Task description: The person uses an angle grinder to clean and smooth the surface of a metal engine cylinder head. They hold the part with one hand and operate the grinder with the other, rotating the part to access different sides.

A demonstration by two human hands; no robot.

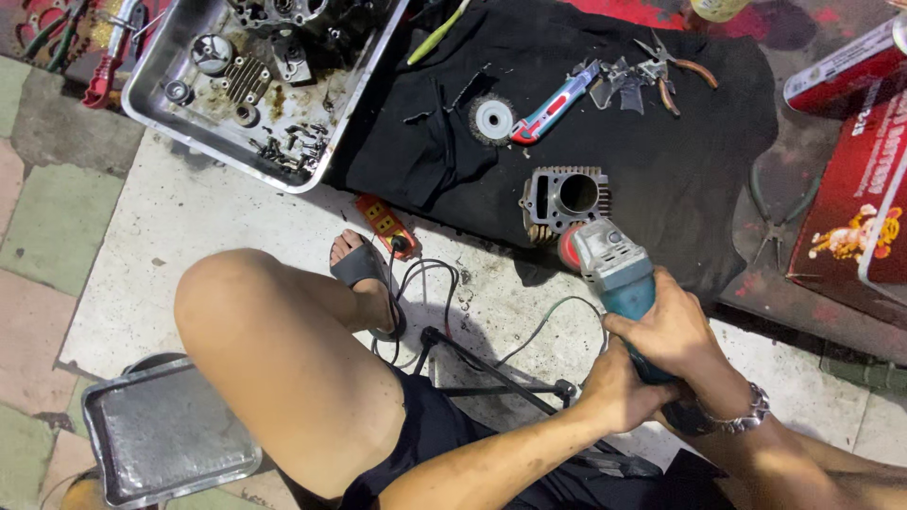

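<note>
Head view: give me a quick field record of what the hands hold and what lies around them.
left hand: grips the rear of the angle grinder body
right hand: wrapped over the teal angle grinder, a watch on its wrist
grinder head: beside the finned engine cylinder, contact cannot be told
cylinder: on the black cloth, bore facing up
on cloth: wire wheel, adjustable wrench, pliers
metal tray: holds engine parts and bolts, upper left
power strip: orange, on the floor by the sandalled foot
</note>
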